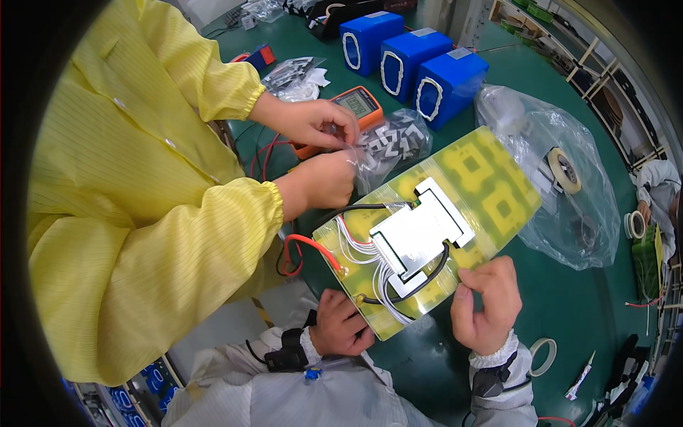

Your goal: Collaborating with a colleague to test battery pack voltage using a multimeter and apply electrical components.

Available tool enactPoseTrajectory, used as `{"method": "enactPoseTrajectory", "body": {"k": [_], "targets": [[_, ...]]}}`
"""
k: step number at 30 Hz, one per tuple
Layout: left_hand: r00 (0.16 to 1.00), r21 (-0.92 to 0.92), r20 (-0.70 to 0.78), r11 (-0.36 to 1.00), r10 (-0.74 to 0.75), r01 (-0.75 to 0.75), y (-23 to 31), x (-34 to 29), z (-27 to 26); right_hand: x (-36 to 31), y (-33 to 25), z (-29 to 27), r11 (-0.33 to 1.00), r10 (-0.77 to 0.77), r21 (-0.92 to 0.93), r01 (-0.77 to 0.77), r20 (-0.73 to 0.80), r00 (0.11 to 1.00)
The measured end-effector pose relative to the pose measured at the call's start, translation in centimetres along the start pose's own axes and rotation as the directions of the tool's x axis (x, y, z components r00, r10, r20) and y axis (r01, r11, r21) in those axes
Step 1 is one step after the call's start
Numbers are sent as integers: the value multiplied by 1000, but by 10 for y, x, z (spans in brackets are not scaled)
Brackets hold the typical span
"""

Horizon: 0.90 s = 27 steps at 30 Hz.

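A flat battery pack (491,206) wrapped in yellow-green board and clear tape lies slantwise before me. On its top is a silver circuit module (420,231) with white, black and red wires. My left hand (341,326) is closed at the pack's near left corner, fingers curled against its edge. By the right edge, the thumb and forefinger of my right hand (489,304) are drawn together, their tips touching or nearly touching the pack; whatever is between them is too small to make out. A co-worker's two hands (316,181) hold a clear bag of small metal pieces (395,142) beyond the pack.
Three blue battery packs (434,85) stand at the back. An orange multimeter (361,107) sits behind the co-worker's hands. At right are a large plastic bag (576,220), a tape roll (564,171), another tape ring (543,357) and a small tube (580,377). The co-worker's yellow sleeves (213,235) reach in from the left.
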<state>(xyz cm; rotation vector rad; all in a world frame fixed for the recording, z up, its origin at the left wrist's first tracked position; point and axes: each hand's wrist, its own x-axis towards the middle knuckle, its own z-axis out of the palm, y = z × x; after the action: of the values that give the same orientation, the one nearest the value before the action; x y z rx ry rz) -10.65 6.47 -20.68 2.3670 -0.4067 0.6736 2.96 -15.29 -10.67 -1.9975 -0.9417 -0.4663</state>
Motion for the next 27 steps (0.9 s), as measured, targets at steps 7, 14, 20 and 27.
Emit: {"method": "enactPoseTrajectory", "body": {"k": [7,14,20,27], "targets": [[1000,20,27,1000,-12,11,1,1,-2,5,-1,-6,999,-50,-1,50,13,999],[998,40,63,999,-14,12,-1,1,-5,5,0,-4,995,-93,-20,94,19,995],[995,25,92,999,-35,33,-4,-3,0,6,2,-10,993,-107,-42,107,8,994],[993,-11,98,997,-71,72,-8,-11,5,5,3,-3,995,-93,-37,94,13,996]]}}
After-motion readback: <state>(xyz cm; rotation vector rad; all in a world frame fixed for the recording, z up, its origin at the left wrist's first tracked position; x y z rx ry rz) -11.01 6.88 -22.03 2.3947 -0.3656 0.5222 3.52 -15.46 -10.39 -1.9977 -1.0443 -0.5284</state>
